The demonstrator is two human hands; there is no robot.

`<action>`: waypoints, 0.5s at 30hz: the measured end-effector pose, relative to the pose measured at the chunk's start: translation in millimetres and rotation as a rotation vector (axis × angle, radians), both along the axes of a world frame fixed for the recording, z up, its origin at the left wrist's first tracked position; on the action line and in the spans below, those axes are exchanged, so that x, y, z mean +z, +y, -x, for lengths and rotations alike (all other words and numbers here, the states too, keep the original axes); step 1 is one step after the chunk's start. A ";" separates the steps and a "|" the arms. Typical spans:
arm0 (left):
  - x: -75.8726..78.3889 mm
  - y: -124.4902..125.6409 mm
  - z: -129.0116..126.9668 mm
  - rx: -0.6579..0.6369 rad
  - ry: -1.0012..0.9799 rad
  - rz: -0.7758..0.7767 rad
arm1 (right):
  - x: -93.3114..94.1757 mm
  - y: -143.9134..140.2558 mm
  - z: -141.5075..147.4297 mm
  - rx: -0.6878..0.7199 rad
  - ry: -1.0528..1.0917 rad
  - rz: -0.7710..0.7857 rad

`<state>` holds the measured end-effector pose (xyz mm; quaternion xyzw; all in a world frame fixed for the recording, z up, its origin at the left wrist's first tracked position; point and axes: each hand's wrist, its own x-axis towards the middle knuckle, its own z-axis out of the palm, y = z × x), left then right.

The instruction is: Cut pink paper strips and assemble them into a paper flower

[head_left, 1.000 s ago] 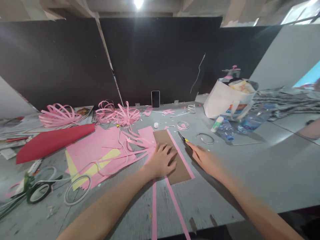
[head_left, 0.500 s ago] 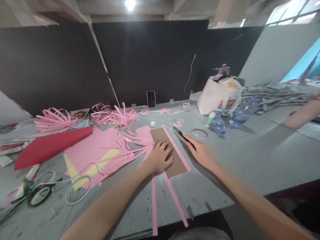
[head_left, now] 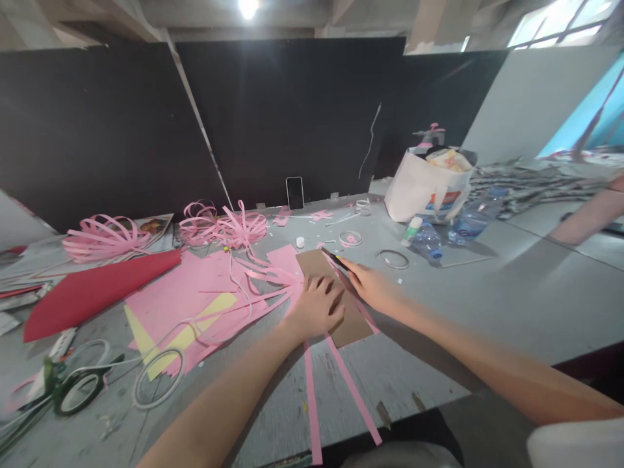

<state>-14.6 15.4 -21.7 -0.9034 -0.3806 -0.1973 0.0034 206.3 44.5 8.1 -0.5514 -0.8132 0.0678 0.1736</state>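
Note:
My left hand (head_left: 319,305) lies with spread fingers on a brown cardboard piece (head_left: 355,325), pressing on it over pink paper (head_left: 283,256). In my right hand (head_left: 369,284) is a black utility knife (head_left: 337,260) with a bit of yellow. Its front end is at the cardboard's far right edge, over a pink margin that sticks out there; whether the blade touches the paper I cannot tell. Two long pink paper strips (head_left: 312,403) run from beneath my left hand toward the table's front edge. More thin strips fan out to the left.
Pink sheets (head_left: 166,286), a red sheet (head_left: 97,292) and curled pink strip bundles (head_left: 104,239) lie left. Green-handled scissors (head_left: 80,390) and white cord (head_left: 158,383) are near left. A phone (head_left: 295,193) leans behind; a white bag (head_left: 414,185) and plastic bottles (head_left: 429,244) stand right.
My right hand has moved left with the knife, from beside the paper onto its right margin along the cardboard. The left hand stays on the cardboard. The view has shifted slightly.

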 end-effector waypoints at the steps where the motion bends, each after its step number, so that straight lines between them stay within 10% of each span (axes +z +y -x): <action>1: -0.1 -0.1 0.1 0.001 -0.005 -0.002 | -1.2 1.7 2.4 0.003 0.012 0.004; 15: 4.4 4.3 -0.3 0.022 -0.006 0.016 | -19.9 9.9 7.0 0.059 0.117 0.016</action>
